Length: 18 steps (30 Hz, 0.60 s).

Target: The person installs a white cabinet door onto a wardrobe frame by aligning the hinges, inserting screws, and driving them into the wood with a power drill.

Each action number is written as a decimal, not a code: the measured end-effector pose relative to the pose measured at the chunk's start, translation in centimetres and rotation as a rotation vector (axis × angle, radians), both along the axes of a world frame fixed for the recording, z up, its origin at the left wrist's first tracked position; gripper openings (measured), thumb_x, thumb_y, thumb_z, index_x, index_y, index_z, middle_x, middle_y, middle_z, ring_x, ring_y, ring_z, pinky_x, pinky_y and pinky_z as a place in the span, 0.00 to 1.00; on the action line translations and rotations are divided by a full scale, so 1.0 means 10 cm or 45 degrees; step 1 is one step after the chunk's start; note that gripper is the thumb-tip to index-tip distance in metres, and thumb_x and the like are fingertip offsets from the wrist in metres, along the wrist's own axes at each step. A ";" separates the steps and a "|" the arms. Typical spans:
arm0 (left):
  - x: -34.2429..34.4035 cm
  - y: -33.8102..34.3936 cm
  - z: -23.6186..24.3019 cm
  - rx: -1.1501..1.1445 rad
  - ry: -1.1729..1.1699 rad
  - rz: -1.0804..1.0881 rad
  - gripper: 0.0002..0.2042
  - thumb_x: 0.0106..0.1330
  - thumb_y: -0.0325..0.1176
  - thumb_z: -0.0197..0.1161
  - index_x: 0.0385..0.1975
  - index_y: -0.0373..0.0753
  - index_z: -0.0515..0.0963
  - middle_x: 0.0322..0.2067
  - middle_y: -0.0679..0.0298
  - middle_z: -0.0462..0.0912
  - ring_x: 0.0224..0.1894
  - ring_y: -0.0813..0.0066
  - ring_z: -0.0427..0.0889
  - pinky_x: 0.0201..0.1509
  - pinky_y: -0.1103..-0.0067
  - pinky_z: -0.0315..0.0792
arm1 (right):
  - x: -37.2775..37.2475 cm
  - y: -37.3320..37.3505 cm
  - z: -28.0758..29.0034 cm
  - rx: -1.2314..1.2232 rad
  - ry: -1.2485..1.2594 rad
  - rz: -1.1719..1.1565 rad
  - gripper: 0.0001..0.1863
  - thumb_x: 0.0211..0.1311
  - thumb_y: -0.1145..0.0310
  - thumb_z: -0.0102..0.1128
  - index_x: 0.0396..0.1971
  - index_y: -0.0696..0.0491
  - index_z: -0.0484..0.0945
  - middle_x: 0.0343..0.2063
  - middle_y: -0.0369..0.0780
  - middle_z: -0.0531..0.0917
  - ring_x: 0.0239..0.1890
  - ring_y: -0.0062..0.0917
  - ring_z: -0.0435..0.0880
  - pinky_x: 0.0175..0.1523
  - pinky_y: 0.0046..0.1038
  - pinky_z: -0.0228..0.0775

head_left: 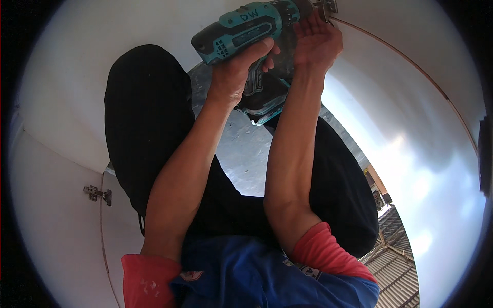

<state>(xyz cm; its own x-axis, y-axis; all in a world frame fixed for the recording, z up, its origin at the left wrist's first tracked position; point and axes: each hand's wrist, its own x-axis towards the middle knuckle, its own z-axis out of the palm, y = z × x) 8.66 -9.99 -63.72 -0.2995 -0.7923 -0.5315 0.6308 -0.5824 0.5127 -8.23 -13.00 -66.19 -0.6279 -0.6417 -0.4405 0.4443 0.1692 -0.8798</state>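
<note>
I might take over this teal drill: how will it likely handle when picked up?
The drill likely feels stiff, given its hard-looking casing. The bulky battery base below the handle probably makes it heavy for its size. That jutting handle should limit rolling.

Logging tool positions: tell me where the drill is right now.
In the head view, the teal drill is at the top centre, gripped by the left hand and pointing right, toward a metal hinge above the right hand.
</note>
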 end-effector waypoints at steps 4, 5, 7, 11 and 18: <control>-0.02 0.00 -0.01 -0.047 0.008 0.013 0.08 0.62 0.32 0.66 0.38 0.36 0.81 0.28 0.61 0.82 0.25 0.75 0.78 0.30 0.78 0.71 | -0.07 0.02 -0.06 -0.021 -0.034 0.014 0.26 0.60 0.58 0.47 0.49 0.65 0.75 0.44 0.46 0.78 0.46 0.36 0.74 0.52 0.42 0.68; -0.02 0.00 0.00 -0.040 -0.005 0.017 0.08 0.62 0.31 0.65 0.37 0.36 0.81 0.27 0.61 0.82 0.25 0.75 0.78 0.30 0.79 0.71 | -0.09 0.02 -0.06 -0.044 -0.061 0.037 0.26 0.60 0.58 0.47 0.49 0.65 0.74 0.44 0.46 0.78 0.46 0.36 0.74 0.52 0.42 0.68; -0.02 -0.01 -0.01 -0.053 -0.008 0.012 0.08 0.62 0.31 0.65 0.37 0.36 0.80 0.27 0.61 0.82 0.25 0.75 0.78 0.29 0.79 0.71 | -0.10 0.03 -0.08 -0.038 -0.054 0.037 0.26 0.60 0.58 0.48 0.49 0.65 0.74 0.44 0.46 0.77 0.46 0.36 0.74 0.52 0.42 0.68; 0.00 -0.03 -0.01 -0.086 0.003 -0.009 0.06 0.62 0.28 0.65 0.36 0.35 0.80 0.27 0.62 0.81 0.25 0.75 0.77 0.28 0.78 0.71 | -0.06 0.02 -0.05 -0.016 -0.042 0.014 0.26 0.60 0.58 0.48 0.49 0.65 0.75 0.43 0.45 0.77 0.45 0.36 0.73 0.51 0.42 0.68; -0.01 -0.03 0.01 -0.098 0.005 0.003 0.05 0.62 0.28 0.65 0.35 0.35 0.80 0.26 0.63 0.81 0.24 0.76 0.77 0.28 0.78 0.70 | -0.09 0.04 -0.08 -0.033 -0.065 0.019 0.25 0.59 0.58 0.48 0.47 0.65 0.74 0.41 0.45 0.76 0.44 0.36 0.73 0.51 0.42 0.68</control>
<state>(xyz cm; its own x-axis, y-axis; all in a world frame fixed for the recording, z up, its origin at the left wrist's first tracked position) 8.53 -10.26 -63.66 -0.2995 -0.8315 -0.4679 0.6344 -0.5398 0.5533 -9.12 -12.64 -67.03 -0.5953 -0.6624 -0.4548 0.4866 0.1532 -0.8601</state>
